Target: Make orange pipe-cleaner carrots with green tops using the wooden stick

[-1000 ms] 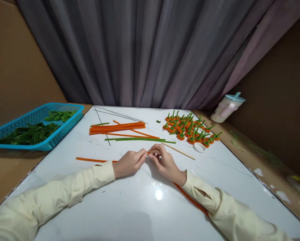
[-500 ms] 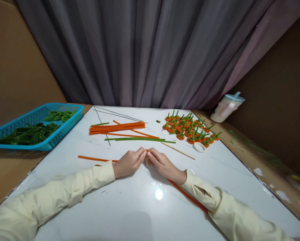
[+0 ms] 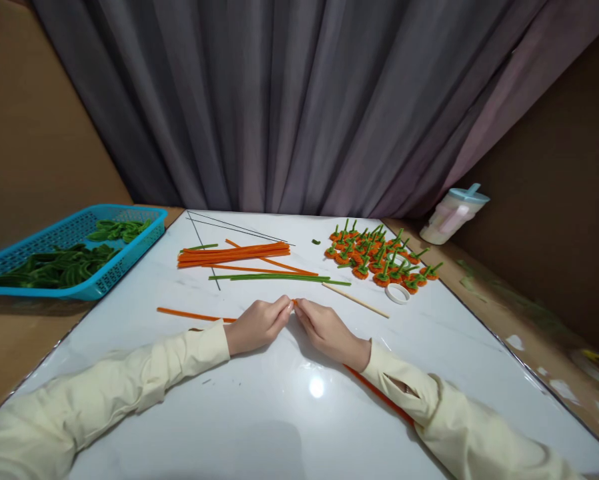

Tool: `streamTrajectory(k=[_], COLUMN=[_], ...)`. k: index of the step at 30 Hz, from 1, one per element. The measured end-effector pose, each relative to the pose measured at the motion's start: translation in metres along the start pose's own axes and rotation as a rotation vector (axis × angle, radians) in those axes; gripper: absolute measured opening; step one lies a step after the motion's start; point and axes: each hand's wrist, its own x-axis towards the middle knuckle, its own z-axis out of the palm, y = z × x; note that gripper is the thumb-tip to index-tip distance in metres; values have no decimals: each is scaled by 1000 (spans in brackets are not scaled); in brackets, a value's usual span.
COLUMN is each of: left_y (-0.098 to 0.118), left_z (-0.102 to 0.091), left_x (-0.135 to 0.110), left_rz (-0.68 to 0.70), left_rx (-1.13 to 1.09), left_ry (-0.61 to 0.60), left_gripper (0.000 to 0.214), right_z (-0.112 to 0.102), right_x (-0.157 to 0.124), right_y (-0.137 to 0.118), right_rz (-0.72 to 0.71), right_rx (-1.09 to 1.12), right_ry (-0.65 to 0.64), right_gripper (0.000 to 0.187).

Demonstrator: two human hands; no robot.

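Note:
My left hand [image 3: 260,324] and my right hand [image 3: 325,328] meet at the middle of the table, fingertips pinched together. A small bit of orange pipe cleaner [image 3: 294,303] shows between them; the fingers hide most of it. One fuzzy orange length [image 3: 194,314] runs out to the left behind my left wrist. Another orange strip [image 3: 379,392] lies along my right forearm, partly under the sleeve. Whether these lengths join at my fingers I cannot tell. Beyond my hands are green pipe cleaners [image 3: 279,277] and a bundle of orange pipe cleaners [image 3: 234,255].
Several orange pieces with green stems [image 3: 360,268] stand at the back right, near a white ring [image 3: 397,293]. A wooden stick [image 3: 355,300] lies before them. A blue basket [image 3: 99,288] with green pieces is left; a lidded cup [image 3: 452,217] stands right. Thin dark wires [image 3: 237,227] lie behind.
My right hand's fingers have straightened and turned slightly at the pinch. The orange length on the left has shifted a little right. My left hand stays almost in place.

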Motion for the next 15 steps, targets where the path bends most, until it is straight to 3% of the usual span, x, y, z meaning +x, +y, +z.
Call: streamTrajectory(k=[9,15], left_y=[2,0], left_z=[-1,0], left_x=[-1,1], left_rz=[-13,-70], left_rx=[48,82], left_ry=[-21,-41], left_gripper=[19,19], right_z=[-1,1], right_x=[0,1], right_y=[-1,-5], right_rz=[-222,-225], right_rx=[-567,-798], right_ry=[15,-18], right_gripper=[15,16])
